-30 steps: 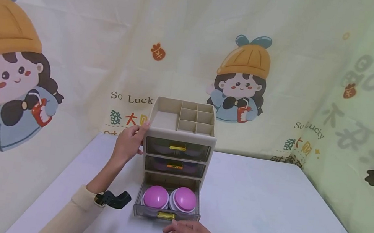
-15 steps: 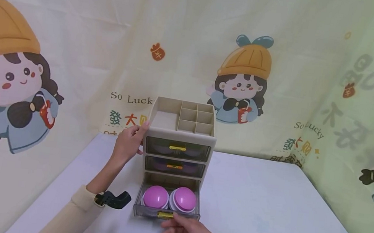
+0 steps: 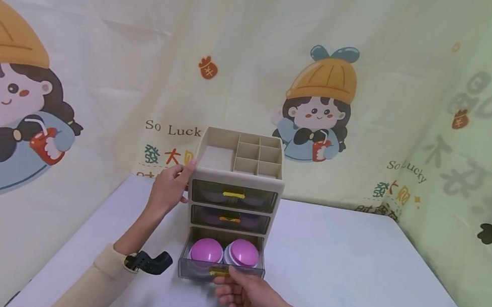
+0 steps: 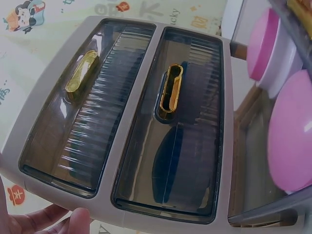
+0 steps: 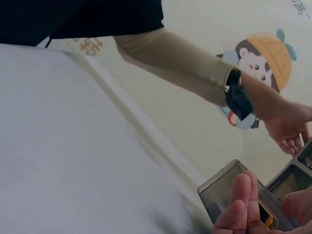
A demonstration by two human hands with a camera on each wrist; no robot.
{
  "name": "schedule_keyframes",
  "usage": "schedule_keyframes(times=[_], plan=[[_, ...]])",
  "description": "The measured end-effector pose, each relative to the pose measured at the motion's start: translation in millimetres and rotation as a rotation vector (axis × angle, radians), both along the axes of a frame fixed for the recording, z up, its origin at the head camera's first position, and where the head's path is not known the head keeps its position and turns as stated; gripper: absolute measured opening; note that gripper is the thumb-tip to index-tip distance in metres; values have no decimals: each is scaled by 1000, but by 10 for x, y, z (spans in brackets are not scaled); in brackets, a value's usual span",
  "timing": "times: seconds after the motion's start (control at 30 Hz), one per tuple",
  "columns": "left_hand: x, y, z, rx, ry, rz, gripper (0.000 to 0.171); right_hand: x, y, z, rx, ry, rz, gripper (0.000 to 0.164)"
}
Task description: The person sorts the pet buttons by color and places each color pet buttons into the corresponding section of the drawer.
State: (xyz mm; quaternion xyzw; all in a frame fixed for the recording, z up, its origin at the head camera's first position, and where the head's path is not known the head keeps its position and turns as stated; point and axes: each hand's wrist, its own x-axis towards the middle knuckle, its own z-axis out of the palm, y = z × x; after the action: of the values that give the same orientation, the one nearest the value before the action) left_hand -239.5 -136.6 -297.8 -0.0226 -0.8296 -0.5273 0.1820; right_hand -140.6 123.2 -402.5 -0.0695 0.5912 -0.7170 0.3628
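A beige desktop drawer organizer [image 3: 237,178] with smoky clear drawers stands on the table. Its bottom drawer [image 3: 196,270] is pulled partway out and contains two round pink-lidded jars [image 3: 206,249]. At the upper left side of the organizer, my left hand [image 3: 170,188] holds the edge, thumb near the top rim and fingers along the side. My right hand [image 3: 252,296] is at the bottom drawer's front, thumb touching beside the gold handle [image 3: 218,272], the other fingers loosely extended below. Those fingers [image 5: 241,195] show before the drawer front in the right wrist view.
Two upper drawers [image 3: 233,196] with gold handles are closed. The organizer's top tray [image 3: 218,158] has several compartments. A white table [image 3: 341,276] spreads around it, and a printed curtain [image 3: 249,47] hangs behind and at both sides.
My right hand has come up to the drawer front and moved forward with it. The bottom drawer has slid slightly inward with the jars. My left hand stays in place.
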Motion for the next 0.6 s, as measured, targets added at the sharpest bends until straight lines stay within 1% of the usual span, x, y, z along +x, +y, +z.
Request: schedule_keyframes(times=[0.1,0.27,0.4,0.6], plan=[[1,2,10,2,-4,1,68,-93,-27,-11,1,-1,-50,55],[-17,-17,1,7,-15,-2,68,-303,-104,-68,-26,1,-130,56],[-45,-30,-4,6,-10,-2,67,-460,-155,-93,-28,13,-156,57],[-110,-61,-17,6,-9,-3,68,-651,-216,-105,-29,20,-185,53]])
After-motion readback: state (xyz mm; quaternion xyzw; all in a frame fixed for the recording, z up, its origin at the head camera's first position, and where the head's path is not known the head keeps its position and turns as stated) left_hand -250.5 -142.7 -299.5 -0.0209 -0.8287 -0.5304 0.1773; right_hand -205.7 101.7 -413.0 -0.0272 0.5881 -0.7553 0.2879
